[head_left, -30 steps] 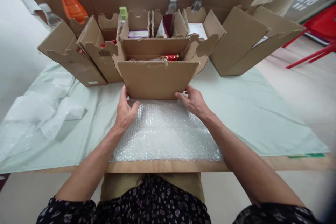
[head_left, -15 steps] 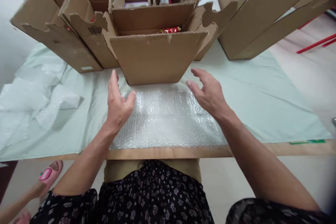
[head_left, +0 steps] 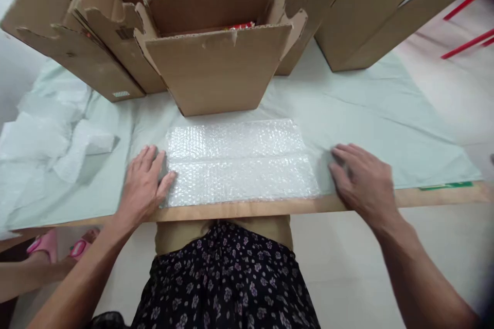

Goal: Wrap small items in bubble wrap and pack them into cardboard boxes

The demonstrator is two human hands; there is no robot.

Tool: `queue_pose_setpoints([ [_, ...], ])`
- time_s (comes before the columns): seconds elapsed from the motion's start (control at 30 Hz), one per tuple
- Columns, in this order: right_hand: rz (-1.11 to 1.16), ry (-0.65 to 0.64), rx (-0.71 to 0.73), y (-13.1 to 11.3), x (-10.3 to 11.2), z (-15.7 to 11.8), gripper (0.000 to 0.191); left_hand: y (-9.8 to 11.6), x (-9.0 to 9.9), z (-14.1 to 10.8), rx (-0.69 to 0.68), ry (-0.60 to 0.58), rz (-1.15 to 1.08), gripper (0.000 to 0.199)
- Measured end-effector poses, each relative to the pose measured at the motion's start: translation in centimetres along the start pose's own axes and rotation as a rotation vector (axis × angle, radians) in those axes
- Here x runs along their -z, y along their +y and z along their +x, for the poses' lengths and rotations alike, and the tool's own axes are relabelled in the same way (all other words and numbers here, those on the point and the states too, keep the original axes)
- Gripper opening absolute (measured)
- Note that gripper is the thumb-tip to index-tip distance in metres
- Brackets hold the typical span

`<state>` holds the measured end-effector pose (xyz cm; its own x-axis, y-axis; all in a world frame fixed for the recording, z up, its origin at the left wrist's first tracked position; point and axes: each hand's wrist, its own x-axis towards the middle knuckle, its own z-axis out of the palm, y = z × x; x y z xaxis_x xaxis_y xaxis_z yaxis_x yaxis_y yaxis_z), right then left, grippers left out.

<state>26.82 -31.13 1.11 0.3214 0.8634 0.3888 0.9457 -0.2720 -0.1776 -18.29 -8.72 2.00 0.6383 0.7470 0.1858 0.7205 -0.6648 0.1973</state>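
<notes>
A clear sheet of bubble wrap [head_left: 239, 162] lies flat along the near edge of the table, with a crease running across its middle. At its left edge my left hand [head_left: 144, 180] rests palm down, fingers extended, the thumb touching the sheet's corner. My right hand [head_left: 363, 180], slightly blurred, is over the cloth to the right of the sheet and apart from it. Its fingers are bent, with the thumb held away from them and nothing visible between. Just beyond the sheet stands an open cardboard box [head_left: 219, 72] with something red inside.
Several more open cardboard boxes [head_left: 351, 36] line the back. White foam-like wrapping pieces [head_left: 46, 133] lie at the left on the pale green cloth [head_left: 386, 123]. A wooden table edge [head_left: 247, 209] runs along the front. At lower left are another person's feet in pink sandals [head_left: 46, 247].
My hands have moved apart and toward me, the left to the sheet's left edge, the right out past its right side. The view has shifted, showing the whole bubble wrap.
</notes>
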Motion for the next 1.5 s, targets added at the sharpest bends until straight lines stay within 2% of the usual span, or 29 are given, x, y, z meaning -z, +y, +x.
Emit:
queue_pose_setpoints([
  [0.07,0.029,-0.003,0.075,1.1,1.6,-1.7,0.033,0.6,0.6,-1.1,-0.074,0.050,-0.030,0.057],
  [0.13,0.057,-0.092,0.184,0.6,2.4,-2.6,0.035,2.0,0.7,-1.5,-0.174,0.071,-0.068,0.058],
  [0.23,0.085,-0.176,0.309,-1.1,2.1,-2.4,0.040,4.1,0.4,-1.1,-0.283,0.049,-0.099,0.059],
  [0.33,0.151,-0.151,0.349,-2.6,1.1,-1.3,0.033,4.9,0.1,-0.6,-0.339,-0.019,-0.097,0.055],
  [0.43,0.290,-0.097,0.276,-3.6,0.6,-0.5,0.022,4.6,0.4,-0.5,-0.339,-0.061,-0.107,0.061],
  [0.6,0.555,-0.057,-0.074,-5.0,1.7,-0.1,0.024,4.0,1.1,-0.6,-0.313,-0.110,-0.140,0.077],
  [0.7,0.660,0.003,-0.153,-6.1,3.0,0.4,0.025,3.9,1.1,-0.2,-0.306,-0.100,-0.183,0.060],
  [0.8,0.728,0.127,-0.120,-7.1,4.2,1.0,0.021,3.7,1.8,0.1,-0.210,-0.026,-0.276,0.033],
  [0.9,0.752,0.232,-0.230,-7.5,4.8,1.3,0.019,3.6,3.5,0.4,-0.044,0.029,-0.395,0.020],
  [1.0,0.711,0.315,-0.343,-7.3,4.2,1.6,0.017,3.6,5.1,0.8,0.161,0.045,-0.486,0.017],
  [1.07,0.697,0.329,-0.380,-7.1,3.4,1.8,0.015,3.6,5.4,1.4,0.277,0.045,-0.523,0.021],
  [1.13,0.683,0.271,-0.429,-6.8,2.6,2.1,0.014,3.6,4.9,2.3,0.356,0.028,-0.555,0.025],
  [1.2,0.628,0.132,-0.471,-6.5,2.4,2.2,0.017,3.5,4.1,3.2,0.396,-0.018,-0.569,0.031],
  [1.33,0.438,-0.162,-0.444,-6.1,3.6,1.9,0.024,3.4,2.9,4.6,0.360,-0.140,-0.469,0.038],
  [1.4,0.343,-0.280,-0.399,-5.9,4.5,1.5,0.025,3.3,2.6,4.9,0.323,-0.164,-0.386,0.041],
  [1.43,0.297,-0.313,-0.378,-5.8,4.8,1.4,0.026,3.3,2.5,5.0,0.305,-0.157,-0.342,0.043],
  [1.5,0.224,-0.295,-0.335,-5.5,4.9,1.1,0.030,3.2,2.4,4.9,0.279,-0.115,-0.246,0.049],
])
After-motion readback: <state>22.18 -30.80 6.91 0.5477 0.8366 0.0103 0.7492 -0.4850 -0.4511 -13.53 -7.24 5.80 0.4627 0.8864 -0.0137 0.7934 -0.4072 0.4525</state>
